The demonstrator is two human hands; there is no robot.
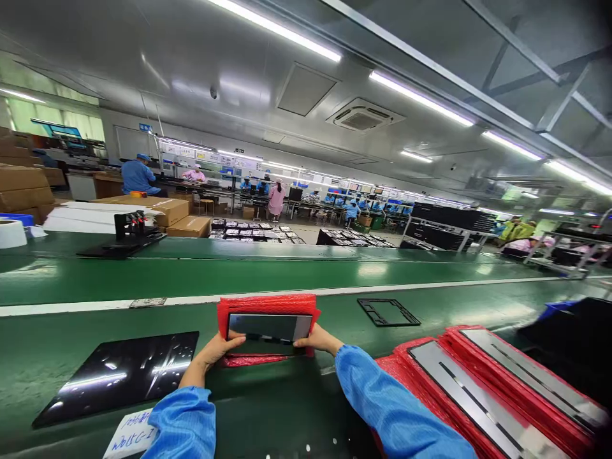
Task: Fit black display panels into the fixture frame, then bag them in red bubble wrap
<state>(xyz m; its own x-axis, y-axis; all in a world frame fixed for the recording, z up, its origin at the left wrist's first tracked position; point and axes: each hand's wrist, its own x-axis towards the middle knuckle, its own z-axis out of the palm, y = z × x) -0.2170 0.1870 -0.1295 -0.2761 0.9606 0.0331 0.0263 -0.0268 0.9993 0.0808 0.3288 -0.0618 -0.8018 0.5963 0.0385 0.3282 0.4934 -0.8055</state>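
Sitting at eight o'clock, a white paper note (129,435) carries unreadable handwriting beside a glossy black glass panel (117,376). The left hand (220,352) and right hand (318,339), fingers pressed together, pinch the side edges of a dark rectangular screen (268,327) on red bubble wrap (268,306) at twelve o'clock; red-wrapped metal-backed panels (492,389) stack at four o'clock.

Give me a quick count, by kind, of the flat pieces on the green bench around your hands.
Dark rectangular panel between the left hand and right hand: 1
Bare glossy black rectangular panel: 1
Open black plastic frame: 1
Silver-faced panels in red bubble wrap, visible at right: 2
Total: 5
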